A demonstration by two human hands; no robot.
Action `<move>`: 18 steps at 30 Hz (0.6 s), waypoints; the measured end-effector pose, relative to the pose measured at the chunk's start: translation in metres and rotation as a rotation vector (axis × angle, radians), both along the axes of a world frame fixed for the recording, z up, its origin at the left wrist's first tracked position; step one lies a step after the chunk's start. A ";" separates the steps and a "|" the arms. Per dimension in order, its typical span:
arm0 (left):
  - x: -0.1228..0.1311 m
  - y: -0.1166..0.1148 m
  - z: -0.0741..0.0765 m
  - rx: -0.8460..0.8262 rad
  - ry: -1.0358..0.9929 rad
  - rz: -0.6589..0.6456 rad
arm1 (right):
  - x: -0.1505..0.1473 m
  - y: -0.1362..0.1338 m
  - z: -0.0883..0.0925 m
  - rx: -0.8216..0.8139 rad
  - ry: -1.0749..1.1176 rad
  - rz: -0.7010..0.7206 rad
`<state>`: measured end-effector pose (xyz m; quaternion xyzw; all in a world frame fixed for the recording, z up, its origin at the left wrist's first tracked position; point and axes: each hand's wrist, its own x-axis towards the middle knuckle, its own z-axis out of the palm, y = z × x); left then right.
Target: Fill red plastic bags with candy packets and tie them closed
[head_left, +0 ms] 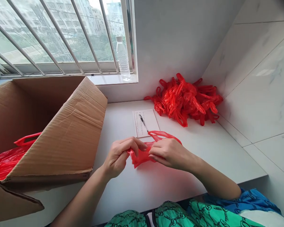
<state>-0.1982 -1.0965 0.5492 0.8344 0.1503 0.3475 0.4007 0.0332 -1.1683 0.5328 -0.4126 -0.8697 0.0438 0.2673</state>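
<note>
A thin red plastic bag is stretched between my two hands, just above the white tabletop. My left hand pinches its left edge between thumb and curled fingers. On the other side my right hand has its fingers closed on the bag, palm turned down and fingertips partly hidden. A handle loop of the bag sticks up behind my right hand, over the lower edge of a notepad. A black pen lies on that notepad.
A large open cardboard box with red plastic bags inside stands at the left. Crumpled red bags are heaped in the far right corner against the wall. A clear water bottle stands on the sill of the barred window.
</note>
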 end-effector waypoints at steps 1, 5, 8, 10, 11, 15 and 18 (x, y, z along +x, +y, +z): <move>-0.002 0.000 0.000 0.000 0.038 -0.027 | 0.001 0.005 -0.008 -0.037 -0.061 -0.018; -0.018 0.003 0.006 0.047 0.244 -0.039 | 0.014 0.015 -0.030 0.008 -0.179 -0.188; -0.023 0.000 0.016 0.162 0.456 -0.018 | 0.019 0.014 -0.031 0.066 -0.294 -0.285; -0.015 -0.006 0.020 0.294 0.571 0.009 | 0.016 0.013 -0.029 0.059 -0.360 -0.291; -0.007 -0.009 0.019 0.368 0.607 0.020 | 0.012 0.013 -0.028 0.051 -0.377 -0.281; 0.027 -0.016 -0.006 0.552 0.728 0.071 | -0.002 0.015 -0.029 0.034 -0.387 -0.256; 0.038 -0.012 -0.031 0.580 0.868 0.148 | -0.004 0.015 -0.038 0.009 -0.385 -0.344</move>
